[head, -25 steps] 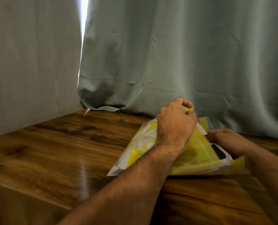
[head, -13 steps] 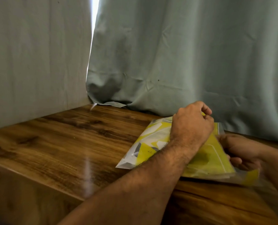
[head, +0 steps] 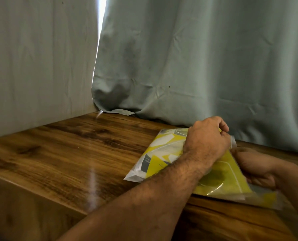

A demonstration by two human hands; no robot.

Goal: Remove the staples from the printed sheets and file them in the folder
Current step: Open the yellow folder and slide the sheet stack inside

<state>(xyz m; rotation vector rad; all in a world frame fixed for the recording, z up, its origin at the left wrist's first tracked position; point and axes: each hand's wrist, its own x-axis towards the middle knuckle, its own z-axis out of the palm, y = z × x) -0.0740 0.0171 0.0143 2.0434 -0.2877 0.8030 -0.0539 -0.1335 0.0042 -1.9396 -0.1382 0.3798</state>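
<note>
A clear plastic folder (head: 137, 176) holding yellow and white printed sheets (head: 164, 150) lies on the wooden table at the right. My left hand (head: 205, 141) reaches across it and pinches the far top edge of the folder between curled fingers and thumb. At the folder's right side my right hand (head: 254, 164) grips the opening edge, fingers curled round the sheets and plastic. No staples or staple remover can be seen.
The brown wooden table (head: 66, 153) spreads out to the left of the folder, with its front edge near the bottom of the frame. Grey-green curtains (head: 179, 58) hang behind and to the left, close to the folder's far edge.
The camera has swung, so the folder and hands sit further right and lower. The folder has lowered flatter onto the table. Both hands keep their hold on its far and right edges.
</note>
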